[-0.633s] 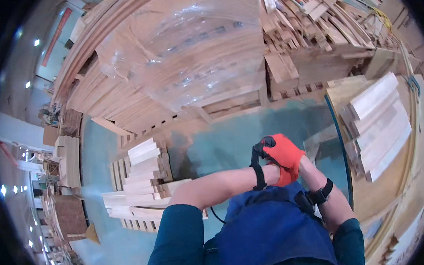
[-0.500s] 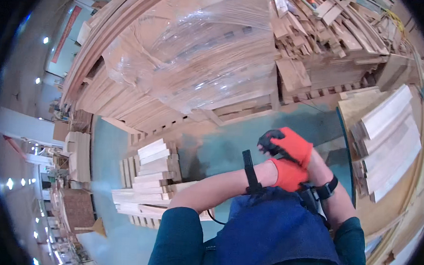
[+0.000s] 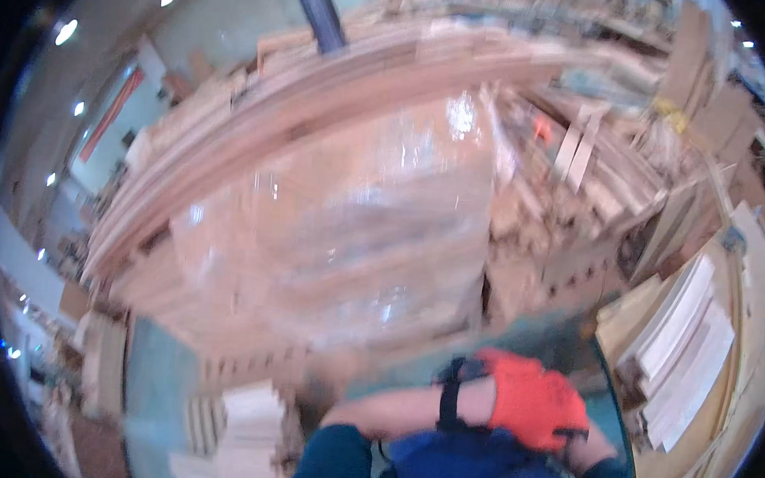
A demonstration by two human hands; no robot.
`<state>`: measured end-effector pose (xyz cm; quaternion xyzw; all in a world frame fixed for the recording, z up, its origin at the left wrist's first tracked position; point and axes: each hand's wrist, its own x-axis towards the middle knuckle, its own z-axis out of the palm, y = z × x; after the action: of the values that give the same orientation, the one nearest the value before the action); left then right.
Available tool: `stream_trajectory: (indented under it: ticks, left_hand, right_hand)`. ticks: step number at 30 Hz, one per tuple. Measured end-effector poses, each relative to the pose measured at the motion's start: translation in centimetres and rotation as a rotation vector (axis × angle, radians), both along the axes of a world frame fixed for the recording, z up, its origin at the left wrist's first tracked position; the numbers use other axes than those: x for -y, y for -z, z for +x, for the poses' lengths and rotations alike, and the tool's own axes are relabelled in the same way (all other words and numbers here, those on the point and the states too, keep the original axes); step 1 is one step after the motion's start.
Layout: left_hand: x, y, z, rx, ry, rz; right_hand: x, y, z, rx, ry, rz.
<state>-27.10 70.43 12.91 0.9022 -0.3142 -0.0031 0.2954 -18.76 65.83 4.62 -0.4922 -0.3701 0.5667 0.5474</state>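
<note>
Both my hands wear orange gloves and are held together in front of my blue apron [image 3: 483, 469], smeared by motion. My left hand [image 3: 534, 407] reaches across to the right, over my right wrist, near a dark strap [image 3: 571, 434] there. Its fingers are too blurred to tell what they grip. My right hand [image 3: 507, 365] lies just beyond it, overlapped by the left, with a dark patch at its left side; its fingers cannot be made out. A black band [image 3: 450, 395] circles my left wrist.
Ahead stands a large stack of boards in clear plastic wrap [image 3: 382, 239]. Loose offcuts [image 3: 593, 181] pile up at the far right. Pale boards [image 3: 683, 359] lie on a surface at right. More cut boards [image 3: 252, 423] are stacked low at left on the green floor [image 3: 154, 383].
The view has tilted up, so hands and stacks sit lower in the picture. My left hand has slid further over the right wrist, and the right hand's dark palm is now mostly hidden.
</note>
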Motion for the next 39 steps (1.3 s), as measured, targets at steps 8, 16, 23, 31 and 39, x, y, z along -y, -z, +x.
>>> stream_trajectory:
  ticks: [8, 16, 23, 31, 39]
  left_hand:
    - [-5.9, -0.5, 1.4, 0.169, 0.331, -0.16]
    - [-5.6, 0.7, 4.8, 0.379, 0.259, -0.221]
    - [-5.1, 0.0, 7.6, 0.373, 0.227, -0.047]
    - [-2.8, 1.6, 11.1, 0.424, 0.123, 0.078]
    - [1.6, -3.8, 9.6, 0.428, 0.137, -0.323]
  right_hand:
    - [-2.1, -2.3, -1.5, -0.094, 0.279, -0.056]
    - [0.4, -2.9, -4.2, -0.09, 0.434, 0.018]
    - [2.3, -2.3, -5.5, -0.073, 0.402, 0.127]
    - [3.5, 2.1, -5.8, -0.526, 0.464, 0.486]
    - [5.2, 3.2, -5.0, -0.514, 0.285, 0.787]
